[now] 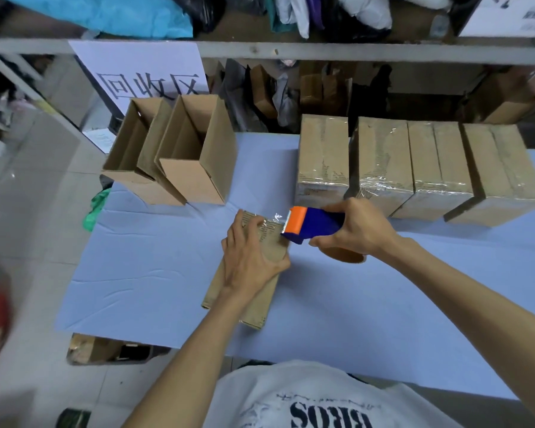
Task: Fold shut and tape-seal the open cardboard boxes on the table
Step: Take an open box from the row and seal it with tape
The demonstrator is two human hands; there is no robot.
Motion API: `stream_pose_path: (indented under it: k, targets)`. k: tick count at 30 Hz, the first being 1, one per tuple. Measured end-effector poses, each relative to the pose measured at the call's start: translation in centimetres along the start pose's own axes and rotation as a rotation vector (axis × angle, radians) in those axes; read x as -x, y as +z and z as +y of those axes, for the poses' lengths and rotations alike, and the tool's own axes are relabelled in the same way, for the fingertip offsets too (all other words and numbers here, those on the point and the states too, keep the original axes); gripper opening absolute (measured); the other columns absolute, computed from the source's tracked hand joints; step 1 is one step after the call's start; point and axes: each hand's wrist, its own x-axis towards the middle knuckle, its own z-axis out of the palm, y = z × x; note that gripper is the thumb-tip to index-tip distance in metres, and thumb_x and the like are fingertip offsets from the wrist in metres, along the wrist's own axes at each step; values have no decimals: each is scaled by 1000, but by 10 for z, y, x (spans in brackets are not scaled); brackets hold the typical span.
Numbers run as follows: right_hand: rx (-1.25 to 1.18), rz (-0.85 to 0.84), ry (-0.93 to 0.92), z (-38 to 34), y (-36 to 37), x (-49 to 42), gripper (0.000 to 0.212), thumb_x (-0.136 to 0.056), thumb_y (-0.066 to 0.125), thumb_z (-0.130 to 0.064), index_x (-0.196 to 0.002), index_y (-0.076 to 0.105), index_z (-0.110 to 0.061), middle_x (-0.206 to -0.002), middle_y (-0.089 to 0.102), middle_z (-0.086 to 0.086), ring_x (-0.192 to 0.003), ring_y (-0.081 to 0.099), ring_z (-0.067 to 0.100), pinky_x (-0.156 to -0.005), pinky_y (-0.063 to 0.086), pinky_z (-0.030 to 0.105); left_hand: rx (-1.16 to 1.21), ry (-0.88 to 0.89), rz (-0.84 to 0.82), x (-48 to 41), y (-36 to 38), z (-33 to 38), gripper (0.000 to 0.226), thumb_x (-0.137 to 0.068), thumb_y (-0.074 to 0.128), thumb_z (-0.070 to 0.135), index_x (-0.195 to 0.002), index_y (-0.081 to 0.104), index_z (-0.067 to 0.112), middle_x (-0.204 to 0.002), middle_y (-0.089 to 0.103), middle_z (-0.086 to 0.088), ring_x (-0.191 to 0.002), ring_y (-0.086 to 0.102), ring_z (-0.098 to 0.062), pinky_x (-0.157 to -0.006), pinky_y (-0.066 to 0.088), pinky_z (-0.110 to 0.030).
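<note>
Covering box [261, 304], left hand [250, 257]; dispenser [314, 225], right hand [357, 230].

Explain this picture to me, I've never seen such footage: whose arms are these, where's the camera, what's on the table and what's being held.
No machine here: these are a person's two bare arms, filmed by one wide-angle camera worn on the head, looking forward and down. The left hand presses flat on a cardboard box lying on the blue-covered table. The right hand grips a blue and orange tape dispenser, its toothed edge at the box's far end, where clear tape shows. At the back left stand two open boxes; at the back right is a row of taped boxes.
</note>
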Motion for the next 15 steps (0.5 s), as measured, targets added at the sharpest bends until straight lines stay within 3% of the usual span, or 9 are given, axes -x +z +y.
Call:
stream_pose_path:
  k: [2,6,12,15]
  targets:
    - [-17,1,-5,1,0,3,54,-61,80,-55,-102,68,-22,-84,71,-3,-74,64,16,-65,57,39,14,-6,-4,0,-1,1,80,-55,68,55,-124,46,22,-142,38,-4,-123,43,-27,-98,39,-43]
    - [-4,-12,36,14,-6,15,59,-61,83,-52,-110,68,-22,-83,66,-7,-74,61,14,-59,48,25,21,8,17,0,0,-1,81,-55,73,56,-123,45,23,-140,38,-1,-121,43,-24,-94,38,-39]
    - [62,-57,44,22,-15,18,61,-63,83,-51,-114,67,-22,-88,67,-6,-78,61,15,-58,47,25,17,21,26,-1,2,0,79,-57,73,57,-123,45,24,-139,38,0,-122,42,-22,-93,37,-37]
    - [148,-87,47,15,-10,14,59,-63,82,-52,-111,66,-22,-94,71,-2,-83,63,18,-67,54,33,21,28,38,1,1,1,79,-56,73,57,-121,44,25,-136,39,2,-119,44,-22,-92,38,-37]
